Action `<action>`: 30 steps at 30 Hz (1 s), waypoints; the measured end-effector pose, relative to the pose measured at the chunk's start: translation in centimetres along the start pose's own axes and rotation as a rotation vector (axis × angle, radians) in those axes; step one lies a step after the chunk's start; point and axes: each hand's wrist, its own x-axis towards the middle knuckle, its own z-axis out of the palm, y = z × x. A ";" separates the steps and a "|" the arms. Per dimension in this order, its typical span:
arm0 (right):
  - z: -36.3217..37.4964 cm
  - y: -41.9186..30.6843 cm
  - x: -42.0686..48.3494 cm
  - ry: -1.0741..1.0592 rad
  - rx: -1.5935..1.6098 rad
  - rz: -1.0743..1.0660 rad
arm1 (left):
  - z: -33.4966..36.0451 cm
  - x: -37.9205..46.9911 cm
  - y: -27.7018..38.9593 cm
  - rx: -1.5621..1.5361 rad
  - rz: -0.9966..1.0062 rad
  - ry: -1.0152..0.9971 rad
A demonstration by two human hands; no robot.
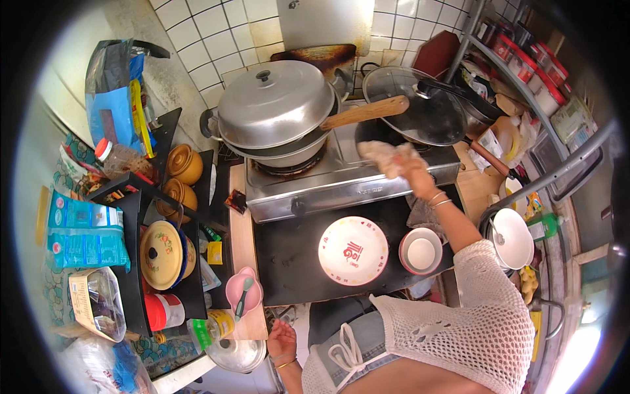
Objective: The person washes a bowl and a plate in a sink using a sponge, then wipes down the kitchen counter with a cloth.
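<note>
My right hand (417,176) grips a pale crumpled cloth (383,154) over the front of the stainless-steel gas stove (354,191), close to its right burner. Left of the cloth, a big metal wok (285,156) sits on the left burner under a domed aluminium lid (275,106). A wooden handle (366,112) sticks out from beneath that lid. Behind the cloth is a glass pan lid (393,93) with a dark knob. My left hand (282,340) hangs low beside the corner of a light wooden board (246,331), loosely curled, with nothing visible in it.
On the black counter (290,266) are a white plate with red print (366,261), stacked bowls (421,250) and a grey cloth (421,216). A pink bowl (248,298) holds a green spoon (242,303). Crowded shelves flank both sides; a metal rack (521,69) stands right.
</note>
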 end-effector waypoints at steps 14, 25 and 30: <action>5.4 -4.8 6.3 -0.072 -0.080 0.066 | 4.5 1.1 -2.1 0.204 -0.150 -0.020; -4.0 10.4 -4.7 0.202 -0.267 0.626 | 5.2 0.9 -3.6 0.193 -0.162 0.058; -3.8 10.5 -2.5 0.189 -0.121 0.877 | 6.1 0.0 -3.8 0.190 -0.114 0.008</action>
